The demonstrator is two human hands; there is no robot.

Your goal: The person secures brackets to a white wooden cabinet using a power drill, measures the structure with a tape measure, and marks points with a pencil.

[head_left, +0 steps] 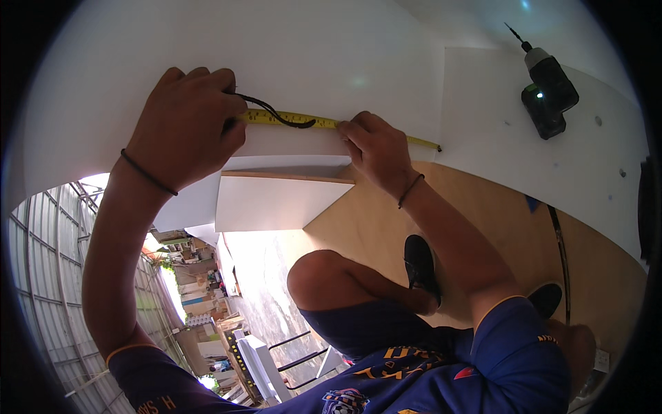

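Observation:
A yellow tape measure (286,120) lies stretched across a large white panel (324,48). My left hand (196,114) is wrapped round its case end, which the fingers mostly hide. From that grip a black wrist strap (276,110) loops over the blade. Farther right, my right hand (376,145) pinches the blade between thumb and fingers. Beyond it the blade's end (436,146) reaches a corner where another white panel (483,103) meets the first.
A cordless drill (548,86) with a bit fitted rests on the right-hand white panel. Below my hands juts a white board (276,201) with a wooden edge. My feet are on a brown wooden sheet (476,200). Corrugated metal walling (55,276) and workshop clutter stand at lower left.

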